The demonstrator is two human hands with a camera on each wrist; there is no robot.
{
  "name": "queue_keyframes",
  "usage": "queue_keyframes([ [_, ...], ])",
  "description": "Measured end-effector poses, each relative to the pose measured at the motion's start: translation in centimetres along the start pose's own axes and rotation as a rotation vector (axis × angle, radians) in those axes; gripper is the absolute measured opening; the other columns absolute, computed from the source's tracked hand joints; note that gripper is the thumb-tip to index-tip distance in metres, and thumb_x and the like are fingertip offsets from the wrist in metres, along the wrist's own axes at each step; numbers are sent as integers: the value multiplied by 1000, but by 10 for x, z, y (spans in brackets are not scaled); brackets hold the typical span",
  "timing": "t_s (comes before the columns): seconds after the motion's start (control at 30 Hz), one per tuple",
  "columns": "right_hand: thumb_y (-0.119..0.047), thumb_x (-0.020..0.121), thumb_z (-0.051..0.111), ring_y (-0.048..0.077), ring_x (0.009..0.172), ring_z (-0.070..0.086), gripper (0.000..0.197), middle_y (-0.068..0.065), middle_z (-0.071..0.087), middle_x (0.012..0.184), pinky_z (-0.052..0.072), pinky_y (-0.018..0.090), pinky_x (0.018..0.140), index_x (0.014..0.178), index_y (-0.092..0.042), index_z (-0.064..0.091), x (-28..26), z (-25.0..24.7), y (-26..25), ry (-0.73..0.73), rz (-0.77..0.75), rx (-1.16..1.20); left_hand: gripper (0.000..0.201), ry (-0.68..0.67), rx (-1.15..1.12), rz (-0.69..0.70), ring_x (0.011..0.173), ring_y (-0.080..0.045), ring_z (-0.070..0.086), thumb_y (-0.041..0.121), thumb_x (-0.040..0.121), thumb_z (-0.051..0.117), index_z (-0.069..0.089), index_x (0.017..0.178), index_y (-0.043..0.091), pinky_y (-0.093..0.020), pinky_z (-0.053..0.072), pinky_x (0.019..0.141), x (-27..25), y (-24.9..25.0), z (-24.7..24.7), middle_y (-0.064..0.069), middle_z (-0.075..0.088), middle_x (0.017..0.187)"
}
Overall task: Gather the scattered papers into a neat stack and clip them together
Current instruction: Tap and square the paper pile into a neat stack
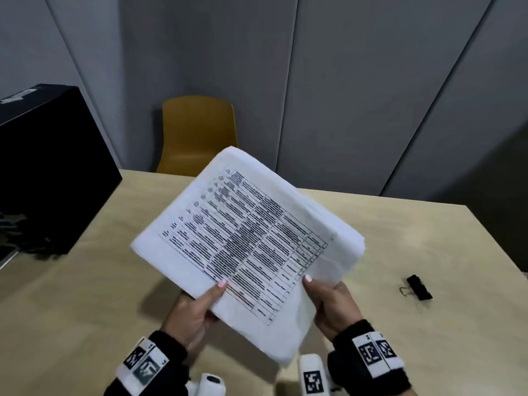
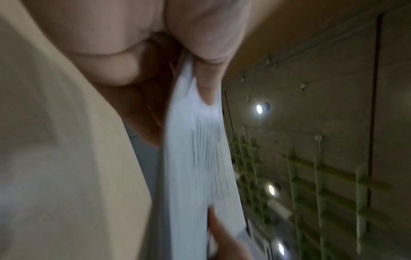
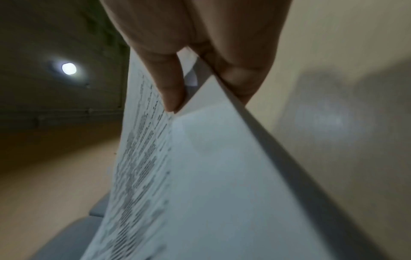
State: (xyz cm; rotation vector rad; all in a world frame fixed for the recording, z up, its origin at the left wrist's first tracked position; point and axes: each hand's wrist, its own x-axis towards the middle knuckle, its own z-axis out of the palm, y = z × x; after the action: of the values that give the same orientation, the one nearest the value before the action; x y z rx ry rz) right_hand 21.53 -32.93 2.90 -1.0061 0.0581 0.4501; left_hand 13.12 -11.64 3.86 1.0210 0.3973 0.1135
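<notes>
A stack of white papers point(image 1: 245, 238) with a printed table on the top sheet is held tilted above the wooden table point(image 1: 85, 281). My left hand point(image 1: 200, 304) grips its near left edge, thumb on top. At the near right edge my right hand point(image 1: 328, 301) pinches the sheets, thumb on the printed side. The wrist views show the stack's edge point(image 2: 195, 158) under my left thumb and the printed sheet point(image 3: 200, 176) between my right thumb and fingers. A black binder clip point(image 1: 418, 287) lies on the table to the right, apart from both hands.
A black box point(image 1: 48, 167) stands at the table's left side. A yellow chair point(image 1: 198, 132) sits behind the far edge. Grey wall panels point(image 1: 343, 81) close the back.
</notes>
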Motion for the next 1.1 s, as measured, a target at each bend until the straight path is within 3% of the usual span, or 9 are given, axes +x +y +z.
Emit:
queue_keyframes([
  [0.07, -37, 34, 91, 33, 63, 59, 59, 24, 62, 70, 50, 42, 58, 74, -1, 65, 0, -17, -11, 58, -32, -181, 70, 51, -168, 9, 88, -22, 71, 25, 45, 86, 65, 110, 9, -36, 59, 65, 4, 12, -18, -12, 69, 110],
  [0.17, -47, 24, 91, 33, 65, 52, 67, 25, 56, 70, 42, 41, 59, 68, -2, 67, -3, -43, -26, 35, -52, -330, 74, -28, -210, 31, 85, -23, 71, 38, 49, 82, 63, 113, 7, -35, 59, 66, 8, 35, -49, -13, 69, 110],
  [0.3, -33, 42, 88, 29, 74, 49, 48, 21, 57, 76, 38, 39, 70, 71, 1, 69, -8, -49, -31, -23, -12, -403, 91, -182, 194, -55, 80, -25, 72, 36, 29, 93, 62, 110, 8, -32, 59, 66, -1, 42, -51, -14, 74, 99],
  [0.4, -5, 70, 76, 16, 60, 60, 13, 5, 69, 63, 49, 28, 64, 67, 3, 66, -4, -34, -21, -9, -100, -496, 41, -45, 379, 69, 91, -19, 71, 13, 71, 76, 60, 109, 10, -27, 57, 71, -1, 27, -32, -1, 76, 97],
  [0.47, 15, 79, 58, -1, 52, 60, 24, -9, 69, 53, 51, 17, 56, 70, -6, 65, 0, -24, -16, 57, -195, -548, 27, 47, 400, 155, 94, -14, 70, -3, 84, 57, 62, 103, 15, -29, 56, 78, 2, 21, -22, 7, 76, 92],
  [0.6, 17, 78, 59, -5, 58, 63, 26, -15, 71, 59, 52, 12, 58, 79, -9, 64, 3, -13, -12, 141, -294, -558, 29, 80, 539, 286, 75, 8, 67, -6, 83, 57, 61, 93, 20, -9, 52, 69, 6, 31, -11, 26, 72, 72],
  [0.73, 10, 69, 72, 0, 77, 67, 43, -12, 74, 77, 54, 12, 70, 106, -8, 59, 2, -15, -11, 174, -378, -582, 30, 132, 559, 341, 75, 2, 69, -6, 79, 63, 62, 93, 21, -11, 53, 64, 10, 26, -17, 22, 73, 74],
  [0.93, 14, 76, 63, -6, 67, 65, 48, -21, 72, 68, 54, 14, 64, 69, -32, 75, -1, -7, -12, 169, -409, -613, 25, 214, 490, 342, 60, 8, 65, -4, 83, 59, 63, 81, 20, -7, 51, 58, 13, 25, -5, 24, 69, 58],
  [1.1, 13, 74, 66, -3, 74, 66, 40, -23, 73, 76, 55, 18, 72, 88, -23, 64, 2, -6, -13, 157, -394, -609, 25, 169, 512, 341, 61, 9, 65, -4, 80, 63, 64, 82, 21, -6, 48, 54, 15, 30, -7, 24, 70, 61],
])
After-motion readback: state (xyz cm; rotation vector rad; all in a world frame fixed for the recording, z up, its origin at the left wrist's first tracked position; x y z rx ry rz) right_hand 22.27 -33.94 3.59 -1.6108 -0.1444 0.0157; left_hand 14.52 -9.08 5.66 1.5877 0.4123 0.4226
